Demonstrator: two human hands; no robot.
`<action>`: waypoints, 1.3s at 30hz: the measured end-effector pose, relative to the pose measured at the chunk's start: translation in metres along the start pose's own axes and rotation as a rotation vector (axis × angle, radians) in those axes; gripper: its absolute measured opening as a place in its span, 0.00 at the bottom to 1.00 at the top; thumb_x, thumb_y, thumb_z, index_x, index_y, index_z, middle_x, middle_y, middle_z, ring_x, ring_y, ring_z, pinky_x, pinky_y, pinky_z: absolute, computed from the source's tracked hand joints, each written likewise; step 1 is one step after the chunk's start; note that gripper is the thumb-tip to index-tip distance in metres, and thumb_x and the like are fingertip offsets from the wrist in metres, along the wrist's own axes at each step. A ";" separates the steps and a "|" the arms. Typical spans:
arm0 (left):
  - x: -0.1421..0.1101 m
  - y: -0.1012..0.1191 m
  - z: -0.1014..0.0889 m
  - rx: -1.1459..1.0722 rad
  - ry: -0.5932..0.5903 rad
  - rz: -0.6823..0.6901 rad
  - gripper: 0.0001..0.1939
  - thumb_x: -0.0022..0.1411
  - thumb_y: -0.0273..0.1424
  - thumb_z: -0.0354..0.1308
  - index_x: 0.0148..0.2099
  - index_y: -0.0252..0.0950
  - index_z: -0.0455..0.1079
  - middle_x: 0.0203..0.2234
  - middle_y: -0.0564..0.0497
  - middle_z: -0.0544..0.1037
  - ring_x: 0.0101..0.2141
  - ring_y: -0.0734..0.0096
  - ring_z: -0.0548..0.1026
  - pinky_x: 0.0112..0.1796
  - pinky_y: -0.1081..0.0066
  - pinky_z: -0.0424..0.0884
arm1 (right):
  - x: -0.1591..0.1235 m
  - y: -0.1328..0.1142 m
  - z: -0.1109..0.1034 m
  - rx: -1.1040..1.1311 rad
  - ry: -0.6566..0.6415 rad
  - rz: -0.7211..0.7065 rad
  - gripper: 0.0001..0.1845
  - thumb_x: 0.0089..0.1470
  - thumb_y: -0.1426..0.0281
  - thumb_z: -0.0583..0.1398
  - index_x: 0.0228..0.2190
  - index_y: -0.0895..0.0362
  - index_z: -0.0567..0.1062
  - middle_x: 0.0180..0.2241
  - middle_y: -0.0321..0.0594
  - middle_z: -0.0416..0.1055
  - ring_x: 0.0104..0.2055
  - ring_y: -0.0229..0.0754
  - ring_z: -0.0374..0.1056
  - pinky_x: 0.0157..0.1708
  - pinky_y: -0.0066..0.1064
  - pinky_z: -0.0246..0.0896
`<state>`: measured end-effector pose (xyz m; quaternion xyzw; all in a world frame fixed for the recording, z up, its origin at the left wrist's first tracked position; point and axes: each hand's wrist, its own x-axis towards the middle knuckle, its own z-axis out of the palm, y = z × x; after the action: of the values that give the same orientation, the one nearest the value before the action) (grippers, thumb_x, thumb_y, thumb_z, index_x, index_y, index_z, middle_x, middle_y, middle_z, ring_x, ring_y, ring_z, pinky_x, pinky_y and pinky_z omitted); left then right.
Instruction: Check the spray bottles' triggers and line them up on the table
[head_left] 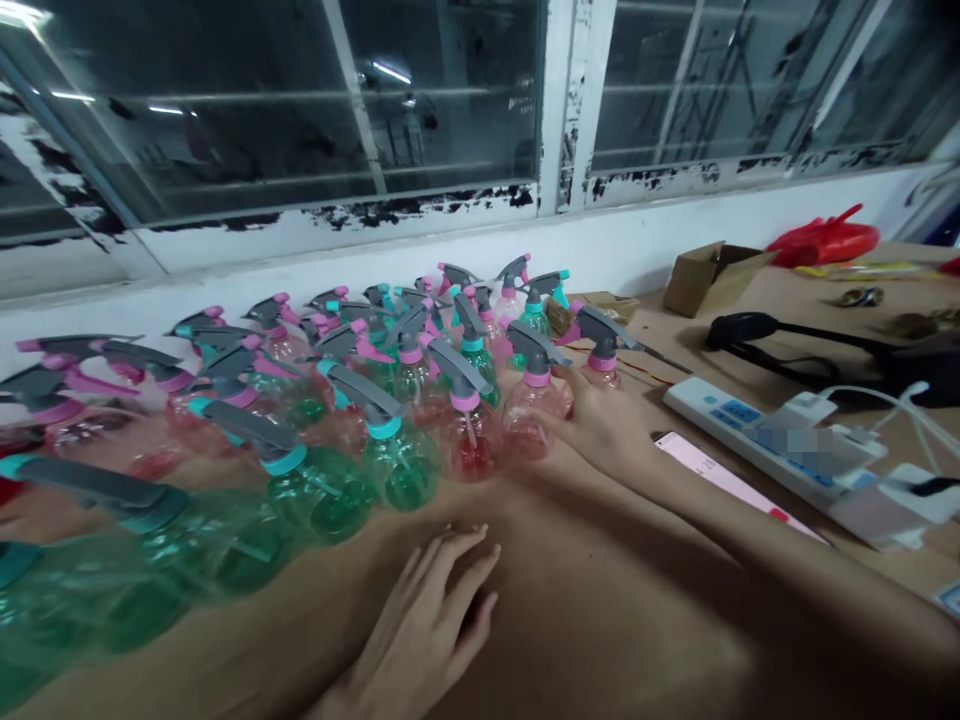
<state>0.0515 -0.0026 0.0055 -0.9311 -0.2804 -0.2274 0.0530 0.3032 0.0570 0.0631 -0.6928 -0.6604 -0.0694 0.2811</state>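
My right hand [604,425] is at the right end of a crowd of spray bottles. Its thumb and fingers are round the side of a clear pink spray bottle [528,425] with a grey and pink trigger head, which stands upright on the table. Another pink spray bottle [602,350] is just behind that hand, partly hidden by it. My left hand [435,610] hovers low over or rests on the brown tabletop, fingers extended and holding nothing. In front of it stand a pink bottle [472,450] and a green spray bottle [401,470] with a turquoise collar.
More green bottles [319,495] and pink ones fill the left side up to the wall. On the right are a phone [731,485], a white power strip [757,440] with plugs, a black strap-like object [817,350], an open cardboard box [709,280] and a red plastic bag [829,240].
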 end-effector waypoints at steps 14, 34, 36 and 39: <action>0.002 0.009 0.000 -0.317 0.030 -0.256 0.18 0.63 0.29 0.52 0.55 0.44 0.61 0.46 0.50 0.72 0.46 0.62 0.73 0.46 0.61 0.71 | -0.063 0.003 -0.027 0.090 0.019 -0.078 0.36 0.53 0.46 0.53 0.52 0.59 0.65 0.38 0.49 0.76 0.28 0.52 0.73 0.23 0.38 0.62; -0.026 0.021 -0.016 -0.516 -0.051 -0.528 0.45 0.48 0.45 0.69 0.63 0.41 0.52 0.52 0.40 0.68 0.52 0.43 0.66 0.48 0.45 0.64 | -0.066 -0.080 -0.026 0.997 -0.353 -0.362 0.24 0.47 0.63 0.65 0.46 0.53 0.67 0.39 0.37 0.72 0.39 0.42 0.69 0.37 0.35 0.65; -0.026 0.018 -0.018 -0.505 -0.038 -0.528 0.46 0.46 0.45 0.69 0.63 0.39 0.53 0.53 0.39 0.67 0.53 0.42 0.65 0.49 0.44 0.63 | -0.062 -0.092 -0.021 1.015 -0.340 -0.389 0.15 0.49 0.64 0.64 0.39 0.53 0.70 0.34 0.35 0.71 0.35 0.40 0.68 0.34 0.33 0.64; -0.024 0.013 -0.018 -0.485 -0.017 -0.511 0.48 0.46 0.45 0.70 0.64 0.37 0.52 0.55 0.38 0.65 0.55 0.41 0.62 0.51 0.44 0.60 | -0.059 -0.104 -0.014 1.051 -0.294 -0.400 0.10 0.51 0.61 0.62 0.32 0.53 0.69 0.29 0.32 0.67 0.31 0.37 0.65 0.31 0.31 0.61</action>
<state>0.0340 -0.0292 0.0110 -0.8182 -0.4424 -0.2857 -0.2308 0.2013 -0.0043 0.0784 -0.3245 -0.7563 0.3132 0.4740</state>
